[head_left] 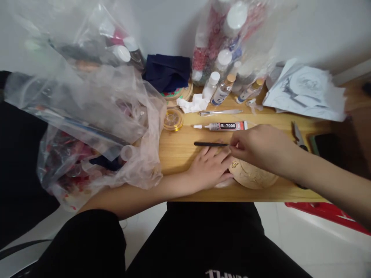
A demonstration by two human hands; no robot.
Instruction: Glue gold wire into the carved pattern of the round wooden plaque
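Note:
My left hand (209,166) lies flat on the wooden table with its fingers spread, its fingertips at the left edge of a round beige disc (255,177). Raised gold-coloured decoration (234,165) shows on the disc's left side. Over the disc's upper part is my right hand (256,146), thumb and fingers pinched together; what is between them is too small or hidden to make out. A slim black stick-like tool (209,144) points left from beside the right fingertips. Whether those fingers touch it I cannot tell. The right hand covers part of the disc.
Behind the hands lie a B-7000 glue tube (227,126) and a pen (222,112). A spool of golden thread (173,119), small bottles (222,91) and crumpled tissue (193,103) stand nearby. Plastic bags (139,154) crowd the left. Scissors (298,135) and papers (307,90) are right.

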